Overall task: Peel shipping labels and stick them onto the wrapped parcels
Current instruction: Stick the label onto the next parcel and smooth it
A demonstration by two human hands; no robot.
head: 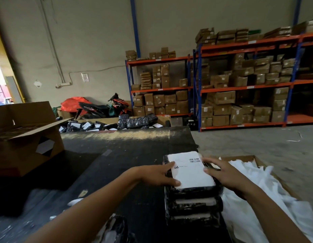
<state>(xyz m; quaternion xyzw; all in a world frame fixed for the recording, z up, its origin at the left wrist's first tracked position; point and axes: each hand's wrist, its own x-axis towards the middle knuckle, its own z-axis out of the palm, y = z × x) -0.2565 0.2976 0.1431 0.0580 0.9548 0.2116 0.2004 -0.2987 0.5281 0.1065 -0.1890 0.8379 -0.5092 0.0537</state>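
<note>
On the dark counter (134, 155), top of 3 stacked parcels (192, 204) | label (190, 171) laid on | left hand (157, 174), right hand (222, 172) flat, fingers straight, pressing edges | I would smooth from center outward, avoiding bubbles.

A: Both hands are pressing a white label (191, 171) flat on the top parcel (193, 187) of a black-wrapped stack. Left hand (156, 174) is lying on the label's left edge, right hand (222, 172) on its right.

B: Surroundings?

A: White backing sheets (268, 195) are lying in a cardboard tray just right of the right hand.
</note>
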